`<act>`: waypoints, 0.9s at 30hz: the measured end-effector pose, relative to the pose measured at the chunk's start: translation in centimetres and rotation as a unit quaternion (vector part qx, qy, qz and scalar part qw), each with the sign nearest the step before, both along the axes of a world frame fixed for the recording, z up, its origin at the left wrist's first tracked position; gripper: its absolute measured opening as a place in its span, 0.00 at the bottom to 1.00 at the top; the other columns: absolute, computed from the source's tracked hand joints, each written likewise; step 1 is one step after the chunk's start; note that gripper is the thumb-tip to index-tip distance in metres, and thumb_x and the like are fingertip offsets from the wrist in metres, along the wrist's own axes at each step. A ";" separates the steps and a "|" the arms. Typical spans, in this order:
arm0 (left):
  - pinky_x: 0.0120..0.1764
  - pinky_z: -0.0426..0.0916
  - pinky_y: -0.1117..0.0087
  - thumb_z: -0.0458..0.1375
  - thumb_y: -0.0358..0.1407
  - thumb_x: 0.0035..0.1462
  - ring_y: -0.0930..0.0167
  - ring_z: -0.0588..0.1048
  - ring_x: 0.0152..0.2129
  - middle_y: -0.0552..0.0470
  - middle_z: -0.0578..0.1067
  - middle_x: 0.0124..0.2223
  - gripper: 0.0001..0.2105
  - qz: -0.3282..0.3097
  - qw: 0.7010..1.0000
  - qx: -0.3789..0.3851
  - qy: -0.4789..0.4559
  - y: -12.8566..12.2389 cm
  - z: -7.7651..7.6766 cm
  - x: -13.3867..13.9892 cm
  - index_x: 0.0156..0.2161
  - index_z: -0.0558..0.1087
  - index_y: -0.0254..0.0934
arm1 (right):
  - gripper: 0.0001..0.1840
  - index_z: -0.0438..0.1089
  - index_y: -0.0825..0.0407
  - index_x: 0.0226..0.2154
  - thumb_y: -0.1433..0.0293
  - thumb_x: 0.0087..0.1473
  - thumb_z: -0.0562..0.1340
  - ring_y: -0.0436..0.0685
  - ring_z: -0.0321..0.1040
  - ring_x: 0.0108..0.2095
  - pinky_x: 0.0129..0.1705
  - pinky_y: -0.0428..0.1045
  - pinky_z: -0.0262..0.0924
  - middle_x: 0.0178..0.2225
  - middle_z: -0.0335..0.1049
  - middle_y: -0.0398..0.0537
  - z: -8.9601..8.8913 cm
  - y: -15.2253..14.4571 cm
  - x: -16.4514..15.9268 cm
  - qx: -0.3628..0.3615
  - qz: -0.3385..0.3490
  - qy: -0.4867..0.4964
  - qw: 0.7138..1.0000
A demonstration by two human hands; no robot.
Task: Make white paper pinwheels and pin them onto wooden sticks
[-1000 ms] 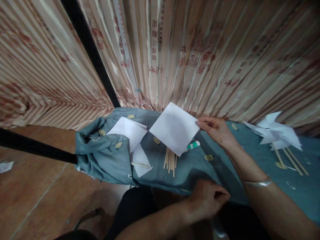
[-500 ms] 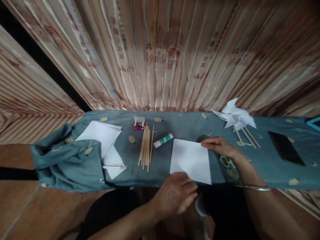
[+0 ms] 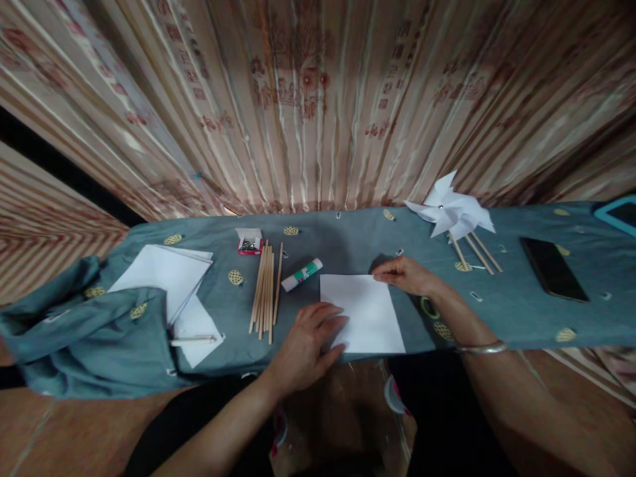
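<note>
A square white sheet of paper [image 3: 368, 315] lies at the front of the cloth-covered table. My left hand [image 3: 313, 338] rests at its left edge, fingers apart and stretched over the paper. At the far edge, my right hand [image 3: 405, 275] pinches the sheet between thumb and fingers. Just beyond the left hand lies a glue stick [image 3: 302, 275] with a green and white label. Partly hidden under my right forearm are the green handles of what look like scissors [image 3: 428, 307].
Left of the glue are thin wooden sticks [image 3: 263, 291], a small red box [image 3: 249, 242] of metal pieces, more white paper [image 3: 159, 271] and a pen [image 3: 193, 340]. Paper pinwheels [image 3: 452, 209] on sticks and a dark phone [image 3: 554, 269] lie right. A patterned curtain [image 3: 308, 132] hangs behind.
My left hand has moved up from the table's front edge onto the paper's left side, its fingers opening out. My right hand keeps its pinch. The whole view has shifted slightly.
</note>
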State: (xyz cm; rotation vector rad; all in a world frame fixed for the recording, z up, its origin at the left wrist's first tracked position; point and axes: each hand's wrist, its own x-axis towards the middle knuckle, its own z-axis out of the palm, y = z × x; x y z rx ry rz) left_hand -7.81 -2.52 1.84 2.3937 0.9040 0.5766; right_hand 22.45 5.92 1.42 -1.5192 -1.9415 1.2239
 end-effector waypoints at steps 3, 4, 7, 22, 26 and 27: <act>0.55 0.66 0.53 0.48 0.23 0.60 0.61 0.66 0.57 0.43 0.72 0.56 0.20 0.027 0.997 0.076 0.020 0.9 -0.6 -0.5 0.55 0.70 0.37 | 0.15 0.79 0.51 0.30 0.58 0.51 0.62 0.54 0.70 0.28 0.34 0.49 0.64 0.25 0.77 0.41 0.0 -0.1 0.2 0.030 0.004 -0.024 0.999; 0.55 0.66 0.51 0.48 0.21 0.59 0.61 0.65 0.58 0.43 0.71 0.57 0.22 0.024 0.994 0.098 0.036 1.2 -0.8 -0.6 0.56 0.70 0.37 | 0.13 0.79 0.51 0.31 0.61 0.51 0.62 0.54 0.71 0.28 0.34 0.49 0.64 0.26 0.78 0.42 0.1 -0.1 0.0 0.043 0.004 -0.036 0.998; 0.55 0.66 0.51 0.50 0.19 0.57 0.59 0.63 0.60 0.41 0.69 0.59 0.25 0.006 0.987 0.146 0.065 1.8 -1.1 -0.8 0.57 0.69 0.38 | 0.11 0.80 0.50 0.34 0.69 0.53 0.60 0.55 0.74 0.31 0.35 0.49 0.65 0.31 0.80 0.43 0.2 0.0 -1.2 0.087 -0.007 -0.063 0.994; 0.48 0.71 0.60 0.52 0.27 0.63 0.67 0.77 0.42 0.45 0.80 0.43 0.13 -0.012 0.988 0.151 0.013 0.6 -0.1 0.8 0.49 0.74 0.35 | 0.21 0.76 0.49 0.46 0.57 0.52 0.66 0.64 0.72 0.50 0.55 0.59 0.63 0.49 0.76 0.53 3.1 -5.8 -3.6 0.135 -0.072 0.028 0.988; 0.42 0.74 0.62 0.50 0.29 0.65 0.66 0.78 0.38 0.44 0.80 0.40 0.12 0.008 0.993 0.119 -0.014 0.3 0.8 1.6 0.49 0.73 0.32 | 0.30 0.75 0.49 0.48 0.52 0.43 0.70 0.66 0.70 0.53 0.57 0.59 0.62 0.51 0.75 0.52 3.8 -8.5 -2.9 0.023 -0.043 0.108 0.993; 0.41 0.74 0.62 0.50 0.30 0.65 0.67 0.78 0.37 0.44 0.80 0.39 0.13 0.014 0.994 0.112 -0.015 0.3 0.8 1.9 0.50 0.73 0.32 | 0.31 0.75 0.49 0.47 0.52 0.42 0.71 0.65 0.70 0.52 0.56 0.58 0.62 0.50 0.75 0.52 3.9 -8.9 -2.9 0.008 -0.039 0.114 0.993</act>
